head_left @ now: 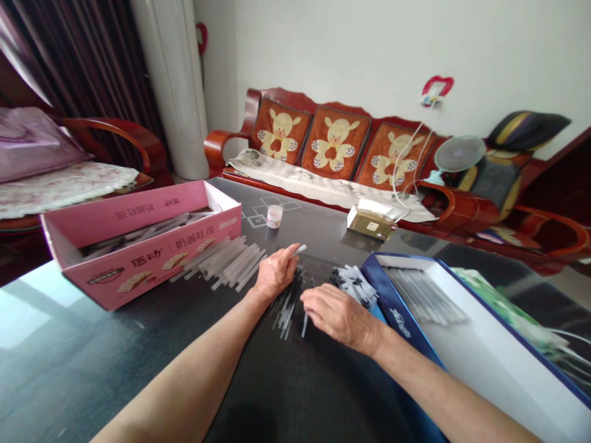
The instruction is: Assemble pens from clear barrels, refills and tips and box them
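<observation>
My left hand is closed, and a short translucent plastic tube pokes out past its fingertips. To its right, my right hand has its fingers pinched together, with a thin grey stick showing just below them. Between and under the hands lies a loose bunch of thin dark sticks on the dark table. A spread pile of translucent tubes lies left of my left hand. Beyond my right hand is a heap of short pale pieces with dark ends.
A pink carton with long grey pieces inside stands at left. At right, an open blue box holds a row of grey tubes. Farther back are a small white jar, a tissue box and a wooden sofa.
</observation>
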### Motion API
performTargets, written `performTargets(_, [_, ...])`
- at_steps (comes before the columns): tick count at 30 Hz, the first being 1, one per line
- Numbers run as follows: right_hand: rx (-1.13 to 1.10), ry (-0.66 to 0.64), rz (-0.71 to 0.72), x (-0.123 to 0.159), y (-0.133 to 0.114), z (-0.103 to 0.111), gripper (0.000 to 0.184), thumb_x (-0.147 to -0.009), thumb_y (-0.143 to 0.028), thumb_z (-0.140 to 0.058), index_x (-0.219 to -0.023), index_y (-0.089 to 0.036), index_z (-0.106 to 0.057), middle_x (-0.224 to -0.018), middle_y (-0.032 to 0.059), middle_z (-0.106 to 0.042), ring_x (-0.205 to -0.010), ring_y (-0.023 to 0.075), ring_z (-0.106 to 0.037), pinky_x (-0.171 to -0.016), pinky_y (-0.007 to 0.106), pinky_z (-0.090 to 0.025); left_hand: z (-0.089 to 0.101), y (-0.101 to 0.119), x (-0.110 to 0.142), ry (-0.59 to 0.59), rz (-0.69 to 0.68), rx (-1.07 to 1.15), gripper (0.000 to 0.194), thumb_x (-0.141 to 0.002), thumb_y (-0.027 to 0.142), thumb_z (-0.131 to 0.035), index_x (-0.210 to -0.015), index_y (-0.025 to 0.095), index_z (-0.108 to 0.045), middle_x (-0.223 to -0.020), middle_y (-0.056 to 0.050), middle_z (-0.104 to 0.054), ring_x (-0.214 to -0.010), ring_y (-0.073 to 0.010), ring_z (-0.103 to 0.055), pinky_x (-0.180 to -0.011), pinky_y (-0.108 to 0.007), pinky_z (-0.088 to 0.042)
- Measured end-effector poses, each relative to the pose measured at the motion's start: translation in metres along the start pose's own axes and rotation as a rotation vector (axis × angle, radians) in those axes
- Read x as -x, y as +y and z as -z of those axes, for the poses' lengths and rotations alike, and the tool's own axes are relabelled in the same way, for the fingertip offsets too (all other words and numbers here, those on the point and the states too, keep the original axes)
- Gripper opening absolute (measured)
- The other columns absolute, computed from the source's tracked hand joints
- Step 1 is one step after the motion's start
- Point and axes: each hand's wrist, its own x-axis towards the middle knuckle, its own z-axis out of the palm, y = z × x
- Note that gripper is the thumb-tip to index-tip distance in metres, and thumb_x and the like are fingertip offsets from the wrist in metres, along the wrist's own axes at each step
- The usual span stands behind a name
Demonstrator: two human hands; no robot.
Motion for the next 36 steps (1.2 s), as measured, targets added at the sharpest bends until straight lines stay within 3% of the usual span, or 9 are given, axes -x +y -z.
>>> performTargets(3, [-0.174,0.518,-0.351,-0.014,0.005,0.000,0.010,-0.089,-0.017,-0.050,-0.096,-0.020,-0.057,-0.098,0.0060,-0.068,-0.091,0.0158,-0.064,-0.083,0.031,-0.050,0.000,0.000,0.000,-0.032,-0.055,0.005,0.040,-0.095,0.023,-0.039,-0.133,0.022,-0.046,-0.090,-0.003,-0.068,-0.081,-0.0135,-0.062,-0.071,-0.022,-0.048])
performTargets(6, [-0.433,1.025,-0.652,-0.027,0.016,-0.006,0.017,-0.086,-0.026,-0.056,-0.102,-0.020,-0.055,-0.094,0.0046,-0.070,-0.080,0.0139,-0.066,-0.076,0.031,-0.053,0.002,0.000,0.000,-0.049,-0.108,-0.028,0.039,-0.095,0.019,-0.035,-0.131,0.019,-0.048,-0.091,-0.004,-0.065,-0.084,-0.0149,-0.059,-0.076,-0.024,-0.048])
performTargets(8, [-0.601,1.264,-0.766,-0.030,0.026,-0.013,0.031,-0.084,-0.029,-0.060,-0.112,-0.021,-0.051,-0.090,0.0027,-0.071,-0.073,0.0118,-0.066,-0.071,0.028,-0.054,0.003,0.002,-0.001,-0.055,-0.128,-0.068,0.036,-0.095,0.020,-0.035,-0.125,0.019,-0.053,-0.089,-0.005,-0.064,-0.084,-0.0161,-0.058,-0.077,-0.026,-0.047])
performTargets(10, [-0.714,1.381,-0.840,-0.029,0.034,-0.020,0.045,-0.081,-0.029,-0.063,-0.122,-0.022,-0.047,-0.087,0.0002,-0.071,-0.067,0.0098,-0.065,-0.067,0.026,-0.053,0.004,0.004,-0.001,-0.069,-0.131,-0.103,0.033,-0.095,0.026,-0.038,-0.122,0.022,-0.057,-0.085,-0.004,-0.063,-0.082,-0.0166,-0.057,-0.075,-0.026,-0.047])
performTargets(17, [-0.799,1.425,-0.907,-0.017,0.044,-0.026,0.049,-0.074,-0.031,-0.068,-0.119,-0.022,-0.051,-0.083,-0.0007,-0.071,-0.065,0.0095,-0.065,-0.065,0.023,-0.053,0.007,0.010,-0.001,-0.123,-0.150,-0.119,0.035,-0.097,0.036,-0.036,-0.127,0.032,-0.054,-0.076,-0.001,-0.060,-0.075,-0.0148,-0.056,-0.066,-0.023,-0.043])
performTargets(26, [-0.790,1.306,-0.940,-0.022,0.040,-0.037,0.049,-0.076,-0.036,-0.066,-0.120,-0.020,-0.052,-0.087,0.0031,-0.073,-0.068,0.0119,-0.067,-0.066,0.026,-0.053,0.007,0.009,0.000,-0.150,-0.179,-0.082,0.034,-0.097,0.032,-0.038,-0.125,0.028,-0.057,-0.078,-0.002,-0.058,-0.078,-0.0141,-0.056,-0.071,-0.023,-0.045])
performTargets(31, [-0.851,1.304,-0.988,-0.018,0.042,-0.042,0.036,-0.077,-0.040,-0.064,-0.106,-0.017,-0.062,-0.094,0.0057,-0.072,-0.072,0.0118,-0.067,-0.065,0.024,-0.053,0.008,0.011,0.000,-0.167,-0.211,-0.060,0.034,-0.097,0.036,-0.038,-0.123,0.029,-0.059,-0.080,-0.002,-0.058,-0.079,-0.0141,-0.056,-0.072,-0.023,-0.046])
performTargets(36, [-1.020,1.235,-1.039,-0.019,0.041,-0.047,0.039,-0.069,-0.038,-0.072,-0.101,-0.018,-0.062,-0.083,0.0027,-0.072,-0.071,0.0133,-0.068,-0.062,0.023,-0.052,0.007,0.011,0.001,-0.143,-0.195,-0.044,0.033,-0.096,0.040,-0.040,-0.111,0.024,-0.065,-0.079,-0.002,-0.060,-0.079,-0.0147,-0.058,-0.071,-0.023,-0.046])
